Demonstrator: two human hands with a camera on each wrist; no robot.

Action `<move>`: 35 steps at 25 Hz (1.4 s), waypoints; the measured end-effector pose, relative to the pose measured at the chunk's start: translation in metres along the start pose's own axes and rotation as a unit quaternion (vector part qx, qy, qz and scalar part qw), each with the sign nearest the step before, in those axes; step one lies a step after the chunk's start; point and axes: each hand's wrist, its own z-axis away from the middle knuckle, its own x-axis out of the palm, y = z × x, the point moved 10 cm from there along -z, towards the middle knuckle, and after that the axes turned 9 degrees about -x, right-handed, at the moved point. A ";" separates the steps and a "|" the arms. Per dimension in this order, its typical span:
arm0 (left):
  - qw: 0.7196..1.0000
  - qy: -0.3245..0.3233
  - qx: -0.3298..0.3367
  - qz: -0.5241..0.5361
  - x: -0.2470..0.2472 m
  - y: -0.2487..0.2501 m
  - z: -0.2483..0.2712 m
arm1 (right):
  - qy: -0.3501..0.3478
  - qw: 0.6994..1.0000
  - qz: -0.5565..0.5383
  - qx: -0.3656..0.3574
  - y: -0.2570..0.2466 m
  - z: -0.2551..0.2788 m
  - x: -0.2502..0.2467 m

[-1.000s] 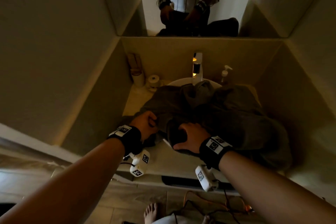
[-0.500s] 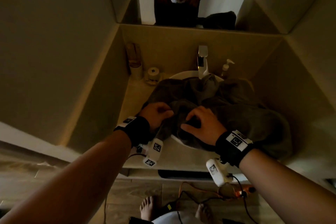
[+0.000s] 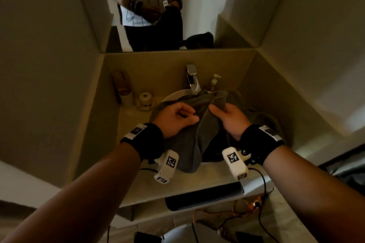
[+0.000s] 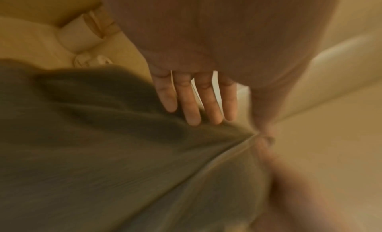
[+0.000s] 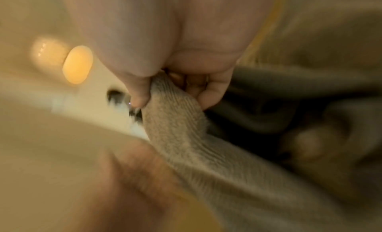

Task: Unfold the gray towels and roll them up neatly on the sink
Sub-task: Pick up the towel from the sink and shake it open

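Two hands meet over a gray towel [image 3: 199,140] heaped across the sink [image 3: 173,94], its lower fold hanging toward the counter's front edge. Right hand [image 3: 229,118]: thumb and curled fingers [image 5: 215,91] pinch a raised ridge of the cloth. Left hand [image 3: 173,120]: four fingers [image 4: 190,104] extended and slightly spread, tips touching the towel; in the blurred wrist view the cloth gathers at the thumb, so a pinch cannot be confirmed. Faucet [image 3: 192,79] and soap bottle [image 3: 214,83] stand at the back edge.

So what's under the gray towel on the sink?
The gray towel covers most of the white basin; only the back rim shows by the tap. The bowl and drain are hidden. The right hand pinches it.
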 end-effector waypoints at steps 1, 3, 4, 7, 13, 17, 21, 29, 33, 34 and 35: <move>1.000 -0.010 -0.003 -0.027 0.004 -0.005 0.004 | 0.033 0.996 -0.085 0.009 -0.005 0.002 -0.004; 0.995 -0.045 -0.008 -0.090 0.019 -0.013 0.011 | 0.076 0.979 -0.189 0.006 -0.020 0.001 -0.013; 0.991 -0.058 -0.009 -0.123 0.027 -0.017 0.012 | 0.088 0.970 -0.228 0.005 -0.027 0.001 -0.017; 0.980 -0.049 -0.009 -0.190 0.037 -0.023 0.007 | 0.107 0.947 -0.302 0.007 -0.048 0.001 -0.030; 0.976 0.042 -0.055 -0.205 0.034 -0.026 -0.008 | 0.094 0.945 -0.313 0.023 -0.055 0.016 -0.049; 0.942 0.053 -0.078 -0.323 0.055 -0.029 -0.028 | 0.058 0.961 -0.266 0.036 -0.047 0.023 -0.057; 0.948 0.024 -0.088 -0.305 0.083 -0.042 -0.033 | 0.037 0.956 -0.285 0.051 -0.039 0.025 -0.086; 0.980 0.014 -0.085 -0.182 0.168 -0.020 -0.034 | -0.005 0.940 -0.332 0.083 -0.010 0.023 -0.127; 0.984 0.041 -0.112 -0.131 0.163 -0.017 -0.035 | -0.017 0.940 -0.327 0.097 -0.002 0.027 -0.143; 0.981 0.026 -0.119 -0.153 0.170 -0.016 -0.034 | -0.017 0.937 -0.333 0.101 -0.001 0.028 -0.144; 0.974 0.016 -0.118 -0.195 0.179 -0.014 -0.034 | -0.019 0.935 -0.339 0.102 0.001 0.029 -0.144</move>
